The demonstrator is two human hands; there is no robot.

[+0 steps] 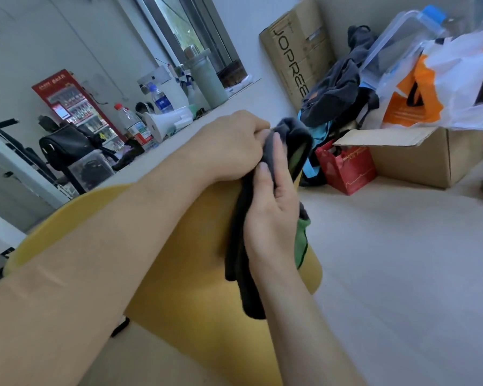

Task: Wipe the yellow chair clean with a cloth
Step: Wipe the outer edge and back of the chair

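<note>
The yellow chair (190,260) fills the lower middle of the frame, its curved edge running from the left side to right of centre. Both bare forearms reach over it. The left hand (232,146), just above centre, has its fingers (258,132) curled tight around the top end of a dark grey cloth (240,246). The right hand (271,218), just below it, holds the same cloth lower down. Its fingers (276,151) are pressed together and lie along the fabric, pointing up toward the left hand; the thumb is hidden. The cloth hangs bunched between the two hands in front of the chair, with a green side showing at the right hand's far edge.

A pale counter (179,137) slants across the upper left. It carries a white megaphone (165,122), plastic bottles (133,125), a tall green flask (207,76) and a black bag (64,143). At the upper right, on the light floor (402,260), stand an open cardboard box (418,160), a red paper bag (346,168), dark clothes (335,87) and an orange and white plastic bag (418,98).
</note>
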